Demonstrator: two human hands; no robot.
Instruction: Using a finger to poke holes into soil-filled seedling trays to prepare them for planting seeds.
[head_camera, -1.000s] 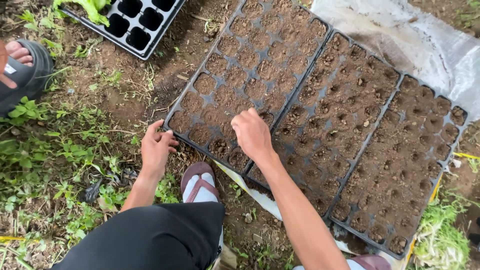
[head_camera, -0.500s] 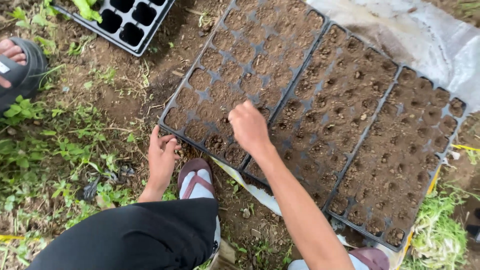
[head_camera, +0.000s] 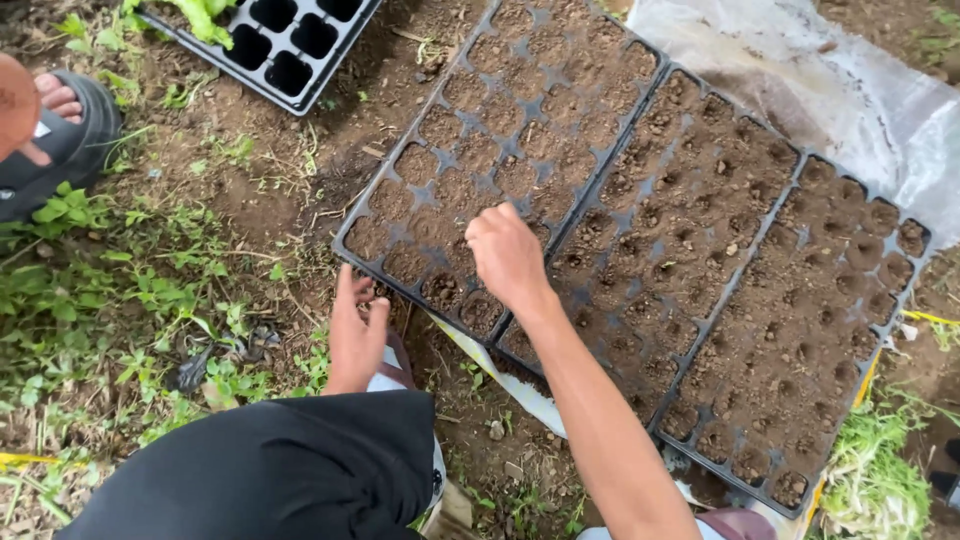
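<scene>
The right hand (head_camera: 505, 255), fingers curled together, presses into the soil-filled seed tray (head_camera: 500, 150) at frame centre. The left hand (head_camera: 357, 335), fingers apart, rests by the tray's lower edge (holding nothing). Pushing carelessly could collapse neighbouring cells' dimples.

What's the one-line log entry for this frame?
right hand: fingers curled over left seed tray | left hand: at tray corner | trays soil-filled

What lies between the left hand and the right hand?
In the head view, the near corner of the soil-filled seed tray lies between the left hand and the right hand.
</scene>
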